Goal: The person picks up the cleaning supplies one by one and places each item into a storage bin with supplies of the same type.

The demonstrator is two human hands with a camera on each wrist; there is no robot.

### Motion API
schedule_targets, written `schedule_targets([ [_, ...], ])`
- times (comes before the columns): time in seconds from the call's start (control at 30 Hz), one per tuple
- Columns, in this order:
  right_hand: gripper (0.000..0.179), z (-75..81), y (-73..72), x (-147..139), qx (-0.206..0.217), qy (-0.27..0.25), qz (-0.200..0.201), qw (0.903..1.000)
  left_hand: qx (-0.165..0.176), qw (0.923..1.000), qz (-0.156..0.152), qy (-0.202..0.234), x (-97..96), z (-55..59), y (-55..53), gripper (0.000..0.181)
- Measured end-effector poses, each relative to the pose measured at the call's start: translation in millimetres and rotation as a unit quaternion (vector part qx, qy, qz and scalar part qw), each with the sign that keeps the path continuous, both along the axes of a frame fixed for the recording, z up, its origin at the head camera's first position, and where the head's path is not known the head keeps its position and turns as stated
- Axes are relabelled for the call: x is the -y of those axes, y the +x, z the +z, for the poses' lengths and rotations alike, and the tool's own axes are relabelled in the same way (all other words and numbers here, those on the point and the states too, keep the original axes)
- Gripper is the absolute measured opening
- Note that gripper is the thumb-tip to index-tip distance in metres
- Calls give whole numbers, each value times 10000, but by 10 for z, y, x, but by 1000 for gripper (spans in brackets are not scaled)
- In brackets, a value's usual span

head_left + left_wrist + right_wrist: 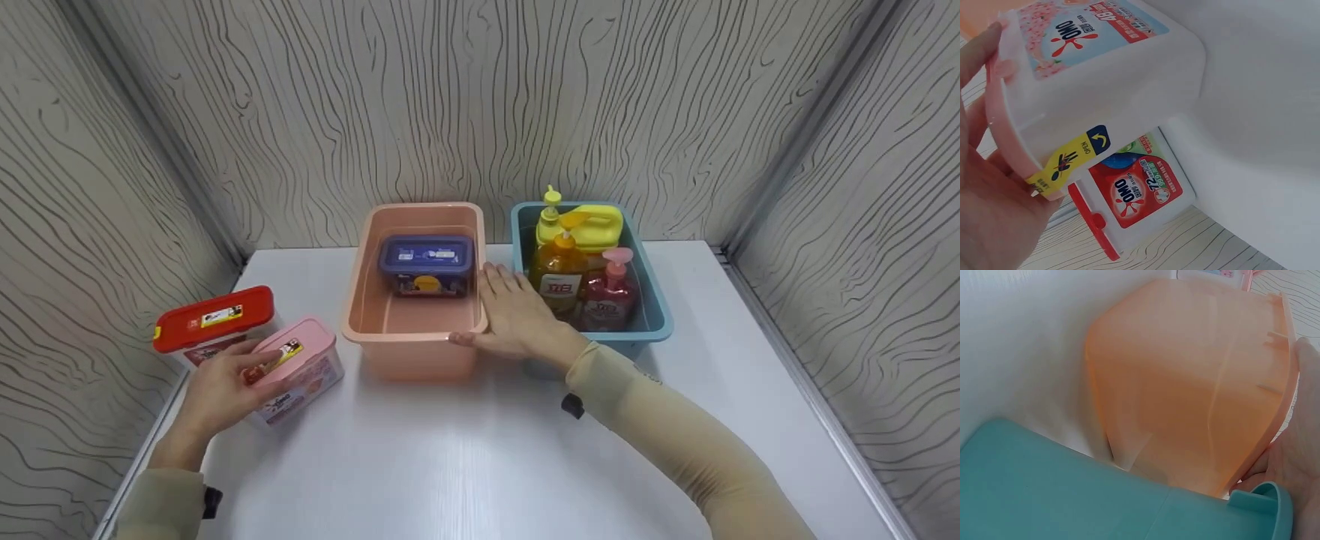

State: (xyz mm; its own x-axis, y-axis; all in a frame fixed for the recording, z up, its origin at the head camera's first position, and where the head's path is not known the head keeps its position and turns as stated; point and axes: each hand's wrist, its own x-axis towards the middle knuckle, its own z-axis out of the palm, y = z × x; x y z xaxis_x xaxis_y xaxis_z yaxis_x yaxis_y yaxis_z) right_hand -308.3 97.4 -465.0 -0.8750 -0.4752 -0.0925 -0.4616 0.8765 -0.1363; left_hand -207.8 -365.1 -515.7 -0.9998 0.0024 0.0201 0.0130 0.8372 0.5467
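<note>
My left hand (221, 394) pinches the pink-lidded box (311, 371) by its lid, left of the peach bin (416, 360) and just beside the red-lidded box (217, 319). My right hand (517, 319) rests on that bin's right rim, fingers straight, thumb spread toward the near corner. A blue-lidded box (427, 259) sits inside it. Further right, the teal bin (654, 304) holds three pump bottles: yellow (600, 225), orange (559, 270) and pink (609, 300).
</note>
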Motion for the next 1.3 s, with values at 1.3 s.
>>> schedule_targets([
  [1.3, 136, -21, -10, 0, -133, 35, 36, 9999, -818, 9964, -68, -208, 16, 339, 144, 59],
])
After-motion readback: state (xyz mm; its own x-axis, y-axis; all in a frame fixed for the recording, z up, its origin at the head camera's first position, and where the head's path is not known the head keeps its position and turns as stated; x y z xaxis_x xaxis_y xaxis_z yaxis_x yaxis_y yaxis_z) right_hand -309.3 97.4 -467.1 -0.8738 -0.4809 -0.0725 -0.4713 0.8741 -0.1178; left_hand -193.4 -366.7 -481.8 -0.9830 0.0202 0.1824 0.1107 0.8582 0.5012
